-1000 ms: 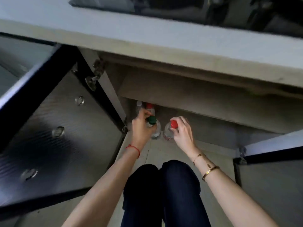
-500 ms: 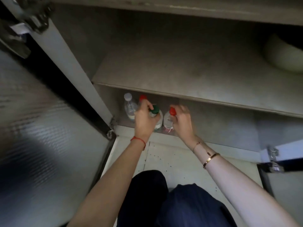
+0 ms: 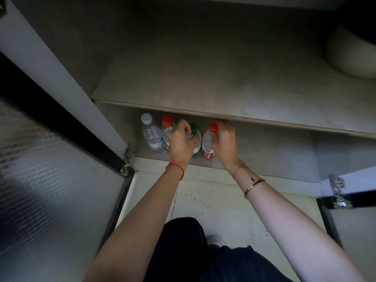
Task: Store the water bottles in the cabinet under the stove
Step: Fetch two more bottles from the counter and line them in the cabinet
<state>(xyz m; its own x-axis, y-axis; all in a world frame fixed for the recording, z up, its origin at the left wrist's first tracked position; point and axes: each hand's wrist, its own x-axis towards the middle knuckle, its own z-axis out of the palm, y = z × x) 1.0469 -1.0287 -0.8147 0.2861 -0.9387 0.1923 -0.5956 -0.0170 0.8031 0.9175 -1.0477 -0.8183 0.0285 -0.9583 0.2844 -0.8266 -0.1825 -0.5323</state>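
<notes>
Under shelf (image 3: pixel 203 94), hands (image 3: pixel 181 142) grip 2 bottles (image 3: pixel 206 143).

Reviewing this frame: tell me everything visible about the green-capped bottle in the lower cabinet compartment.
The green-capped bottle is a clear plastic bottle with a dark green screw cap and a label band showing white and green low on its body. It stands upright on the lower compartment floor, under the shelf, third in a row of four. The left hand wraps its neck and shoulder, hiding much of it. It stands close beside the right red-capped bottle; contact unclear.
</notes>
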